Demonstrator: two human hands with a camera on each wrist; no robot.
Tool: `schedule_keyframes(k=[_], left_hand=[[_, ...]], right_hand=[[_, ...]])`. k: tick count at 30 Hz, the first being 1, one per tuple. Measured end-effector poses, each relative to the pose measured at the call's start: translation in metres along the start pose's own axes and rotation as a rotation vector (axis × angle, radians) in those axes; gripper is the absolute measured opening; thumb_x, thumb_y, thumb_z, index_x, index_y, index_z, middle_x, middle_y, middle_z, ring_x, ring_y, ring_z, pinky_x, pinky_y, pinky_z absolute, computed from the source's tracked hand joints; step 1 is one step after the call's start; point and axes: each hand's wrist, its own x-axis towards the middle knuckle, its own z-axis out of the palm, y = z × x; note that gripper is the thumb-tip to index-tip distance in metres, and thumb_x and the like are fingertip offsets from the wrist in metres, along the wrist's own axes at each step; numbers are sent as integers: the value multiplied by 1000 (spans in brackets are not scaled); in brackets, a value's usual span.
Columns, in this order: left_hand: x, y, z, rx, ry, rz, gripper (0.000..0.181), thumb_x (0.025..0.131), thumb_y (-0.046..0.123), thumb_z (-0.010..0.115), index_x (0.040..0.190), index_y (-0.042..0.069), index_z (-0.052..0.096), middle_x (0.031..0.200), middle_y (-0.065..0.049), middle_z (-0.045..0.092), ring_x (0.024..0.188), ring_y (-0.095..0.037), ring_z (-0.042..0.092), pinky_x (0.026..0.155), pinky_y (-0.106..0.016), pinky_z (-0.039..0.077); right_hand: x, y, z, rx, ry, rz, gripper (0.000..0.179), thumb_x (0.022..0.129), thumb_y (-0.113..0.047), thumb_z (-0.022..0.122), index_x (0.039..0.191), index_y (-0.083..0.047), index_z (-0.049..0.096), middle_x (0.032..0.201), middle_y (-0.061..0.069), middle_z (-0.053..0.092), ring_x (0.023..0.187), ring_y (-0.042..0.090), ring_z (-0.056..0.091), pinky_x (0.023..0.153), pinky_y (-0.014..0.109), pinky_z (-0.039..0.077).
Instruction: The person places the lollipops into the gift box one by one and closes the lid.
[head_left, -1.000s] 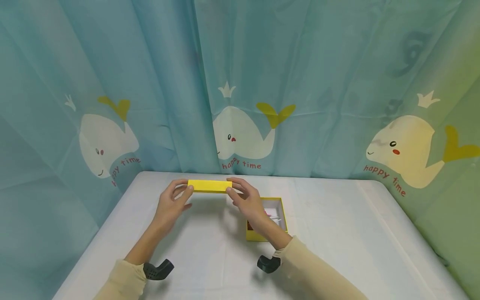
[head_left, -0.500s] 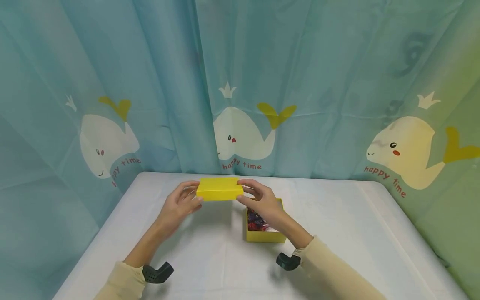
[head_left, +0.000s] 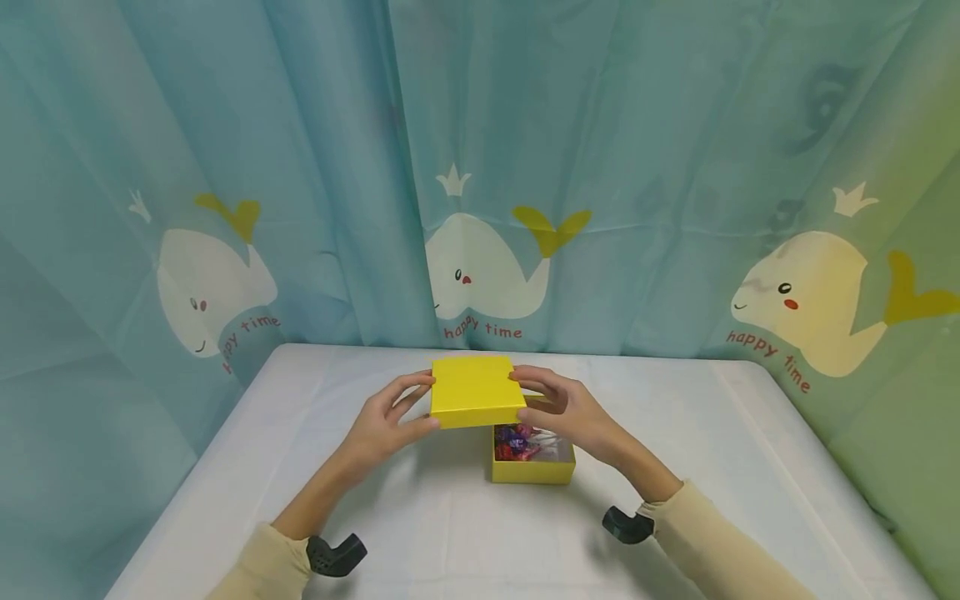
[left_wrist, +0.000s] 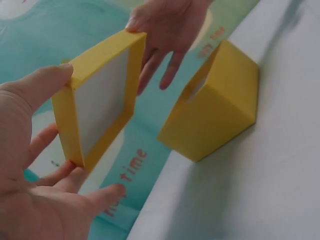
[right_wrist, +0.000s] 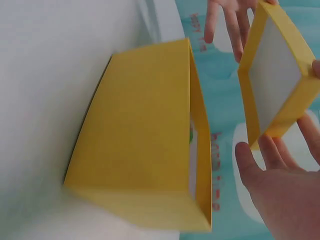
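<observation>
A yellow box lid (head_left: pixel 478 387) with a white inside (left_wrist: pixel 102 102) is held up between both hands, top side toward the head camera. My left hand (head_left: pixel 386 423) grips its left side, thumb on the near corner and fingers toward the far end. On the opposite side my right hand (head_left: pixel 573 412) grips it the same way. Below and slightly right stands the yellow box (head_left: pixel 532 472), without its lid. Inside lie lollipops (head_left: pixel 517 442) in red and purple wrappers with white sticks. The lid and right hand overlap the box's far part in the head view.
The box stands on a table with a white cloth (head_left: pixel 712 450). Behind the table hangs a blue-green curtain (head_left: pixel 637 167) printed with whales. A black wrist device (head_left: pixel 336 556) is worn at the left sleeve, another black device (head_left: pixel 628 527) at the right.
Both hands have carried the lid to the right, over toward the box. The lid has tilted so that its top face shows instead of only its narrow side. The box has stayed in place.
</observation>
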Motion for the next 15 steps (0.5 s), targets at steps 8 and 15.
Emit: schedule_keyframes(k=[8, 15], left_hand=[[10, -9, 21, 3, -47, 35, 64, 83, 5, 86, 140, 6, 55, 163, -9, 35, 150, -32, 35, 112, -43, 45], [21, -20, 38, 79, -99, 62, 66, 81, 6, 88, 138, 7, 57, 158, -8, 40, 147, -28, 40, 114, -38, 44]], right_hand=[[-22, 6, -25, -46, -37, -78, 62, 91, -13, 80, 147, -14, 53, 158, 6, 41, 141, 30, 47, 117, 51, 40], [-40, 14, -38, -170, 3, -81, 65, 88, -17, 83, 147, -15, 54, 158, 7, 42, 140, 27, 49, 115, 40, 45]])
